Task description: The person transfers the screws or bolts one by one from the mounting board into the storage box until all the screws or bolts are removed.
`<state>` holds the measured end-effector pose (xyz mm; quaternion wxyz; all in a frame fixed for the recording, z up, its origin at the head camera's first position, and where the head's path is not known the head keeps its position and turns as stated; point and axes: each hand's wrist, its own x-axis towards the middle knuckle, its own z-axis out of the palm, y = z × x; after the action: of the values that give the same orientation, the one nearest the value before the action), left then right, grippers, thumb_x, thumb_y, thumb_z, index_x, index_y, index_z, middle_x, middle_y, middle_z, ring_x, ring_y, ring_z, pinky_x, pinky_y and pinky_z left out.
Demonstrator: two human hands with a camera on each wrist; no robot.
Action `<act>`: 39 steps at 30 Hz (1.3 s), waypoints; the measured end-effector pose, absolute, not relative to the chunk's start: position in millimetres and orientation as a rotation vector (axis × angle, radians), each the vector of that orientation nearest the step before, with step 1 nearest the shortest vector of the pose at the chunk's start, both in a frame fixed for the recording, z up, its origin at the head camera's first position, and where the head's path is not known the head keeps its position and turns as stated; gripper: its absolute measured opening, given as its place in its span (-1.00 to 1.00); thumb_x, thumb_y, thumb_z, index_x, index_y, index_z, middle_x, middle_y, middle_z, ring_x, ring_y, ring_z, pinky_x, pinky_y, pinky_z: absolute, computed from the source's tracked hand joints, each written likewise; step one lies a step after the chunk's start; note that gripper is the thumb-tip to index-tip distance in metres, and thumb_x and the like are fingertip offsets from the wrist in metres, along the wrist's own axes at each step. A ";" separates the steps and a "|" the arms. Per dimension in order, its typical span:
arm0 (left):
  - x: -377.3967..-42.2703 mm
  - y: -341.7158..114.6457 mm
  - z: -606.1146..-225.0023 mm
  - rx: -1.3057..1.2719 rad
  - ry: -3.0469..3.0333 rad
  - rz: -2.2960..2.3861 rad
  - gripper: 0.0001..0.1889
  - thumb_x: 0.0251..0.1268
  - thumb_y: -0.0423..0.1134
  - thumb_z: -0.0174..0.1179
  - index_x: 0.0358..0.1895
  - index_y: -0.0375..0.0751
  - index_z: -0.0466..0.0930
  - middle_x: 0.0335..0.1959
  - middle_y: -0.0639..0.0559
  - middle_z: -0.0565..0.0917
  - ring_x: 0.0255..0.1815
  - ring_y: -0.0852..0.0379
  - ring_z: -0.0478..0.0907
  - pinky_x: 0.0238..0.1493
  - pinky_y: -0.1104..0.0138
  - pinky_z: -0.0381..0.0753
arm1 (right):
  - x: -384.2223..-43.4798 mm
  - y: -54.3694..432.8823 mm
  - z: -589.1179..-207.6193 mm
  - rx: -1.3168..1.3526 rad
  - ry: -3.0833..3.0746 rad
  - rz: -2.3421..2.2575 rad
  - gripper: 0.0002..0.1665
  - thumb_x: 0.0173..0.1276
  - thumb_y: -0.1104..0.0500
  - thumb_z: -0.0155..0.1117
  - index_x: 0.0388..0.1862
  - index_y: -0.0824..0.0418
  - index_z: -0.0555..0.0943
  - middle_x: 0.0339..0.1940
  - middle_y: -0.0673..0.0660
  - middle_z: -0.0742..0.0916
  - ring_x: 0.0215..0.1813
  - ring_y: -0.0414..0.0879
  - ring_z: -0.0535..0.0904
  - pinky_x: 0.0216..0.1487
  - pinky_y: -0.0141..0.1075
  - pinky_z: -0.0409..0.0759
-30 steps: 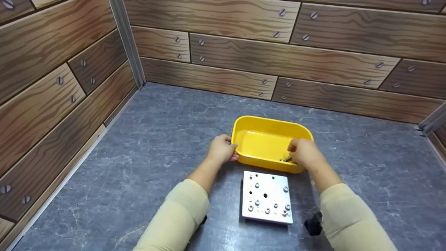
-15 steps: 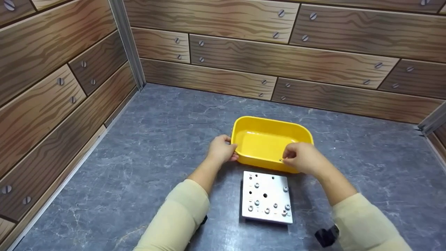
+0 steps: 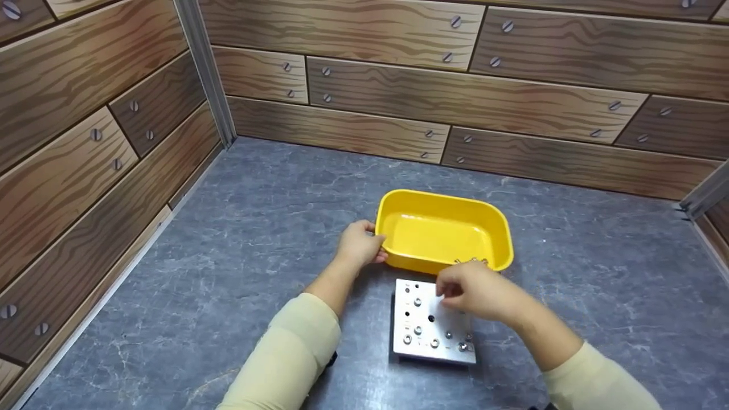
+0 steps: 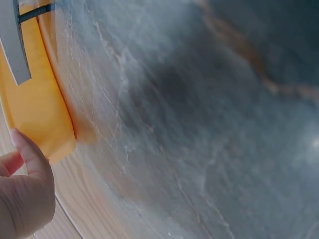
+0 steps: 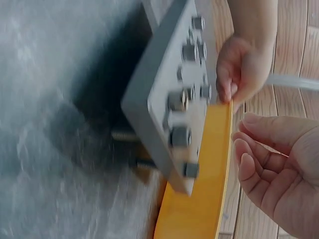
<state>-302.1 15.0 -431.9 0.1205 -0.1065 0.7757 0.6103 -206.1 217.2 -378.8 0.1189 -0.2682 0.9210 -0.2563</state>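
A yellow tray [image 3: 424,233] stands on the grey marbled table. At its left end my left hand [image 3: 360,245] grips the rim, thumb on top and fingers below. Small metal screws [image 3: 484,261] show inside its near right corner, partly hidden. Just in front lies a square metal plate [image 3: 421,344] with several socket-head screws [image 3: 434,343] standing in it and a few bare holes. My right hand [image 3: 481,290] is over the plate's far right part, thumb and forefinger drawn together. In the right wrist view its fingertips [image 5: 250,118] meet; whether something small is between them is hidden.
Wood-patterned walls [image 3: 342,108] close off the back and left of the table [image 3: 273,199]. Metal posts [image 3: 208,74] stand in the corners. In the right wrist view the plate sits raised, with screw shanks [image 5: 145,163] poking out beneath it.
My right hand has lifted out of the tray's near right corner and moved toward me, over the plate. My left hand keeps its grip on the tray, which stays in place.
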 end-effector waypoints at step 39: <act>-300.6 14.1 -430.9 -0.280 2.278 1.789 -0.74 0.26 -0.38 0.09 0.00 -0.34 0.42 -0.51 -0.15 0.56 -0.70 0.16 0.55 -0.39 0.23 0.71 | -185.6 161.6 -400.8 -1.190 2.564 -0.516 -0.81 -0.16 0.40 0.28 -0.63 0.13 0.53 -0.71 -0.17 0.46 -0.62 -0.37 0.30 -0.63 -0.56 0.31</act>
<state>-300.6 14.1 -430.9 0.1154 -0.0957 0.7776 0.6106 -185.6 161.6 -400.8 0.1335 -0.4105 0.8843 -0.1780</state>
